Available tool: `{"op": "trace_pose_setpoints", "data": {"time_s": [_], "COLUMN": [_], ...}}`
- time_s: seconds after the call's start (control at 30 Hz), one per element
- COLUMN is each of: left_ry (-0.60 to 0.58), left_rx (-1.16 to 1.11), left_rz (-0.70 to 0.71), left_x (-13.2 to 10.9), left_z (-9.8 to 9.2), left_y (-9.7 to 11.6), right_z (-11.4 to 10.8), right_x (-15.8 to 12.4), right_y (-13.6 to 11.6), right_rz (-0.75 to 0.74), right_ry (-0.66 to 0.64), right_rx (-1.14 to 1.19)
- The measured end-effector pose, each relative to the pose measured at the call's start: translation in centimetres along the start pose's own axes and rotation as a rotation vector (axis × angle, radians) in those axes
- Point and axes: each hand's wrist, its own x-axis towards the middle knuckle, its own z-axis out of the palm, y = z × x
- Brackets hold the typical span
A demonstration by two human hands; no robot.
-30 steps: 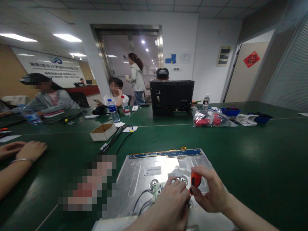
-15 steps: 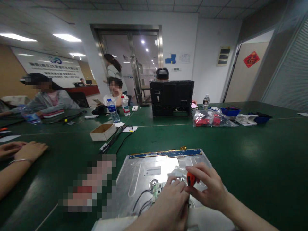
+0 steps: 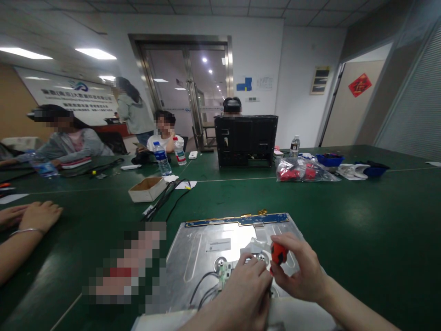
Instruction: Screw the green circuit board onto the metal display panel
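A screwdriver with an orange and black handle (image 3: 279,253) is pinched between the thumb and fingers of my right hand (image 3: 303,271). Its tip is hidden behind my left hand (image 3: 246,280), whose fingers are curled together close to the shaft; what they hold, if anything, does not show. Both hands are over a silver metal display panel (image 3: 193,248) lying flat. A small green circuit board (image 3: 225,270) with black cables sits on it, partly covered by my left hand. Along the far edge runs a blue circuit strip (image 3: 237,220).
Left of the panel are a small open box (image 3: 147,191), black cables (image 3: 165,197) and a co-worker's hands (image 3: 37,218). Farther back stand water bottles (image 3: 161,158), a black monitor housing (image 3: 246,140) and a plastic bag with red items (image 3: 303,171). Several people are around the table.
My right hand has shifted slightly right, and the screwdriver handle has turned in its fingers. My left hand stays put. In the background a standing person has moved left.
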Motion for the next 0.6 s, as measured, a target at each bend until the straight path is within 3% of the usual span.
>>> {"op": "trace_pose_setpoints", "data": {"time_s": [0.6], "left_ry": [0.053], "left_rx": [-0.012], "left_rz": [0.009], "left_x": [-0.11], "left_z": [0.42], "left_y": [-0.18], "right_z": [-0.1], "right_x": [-0.03], "right_y": [0.21], "right_rz": [-0.028], "right_ry": [-0.018], "right_rx": [-0.045]}}
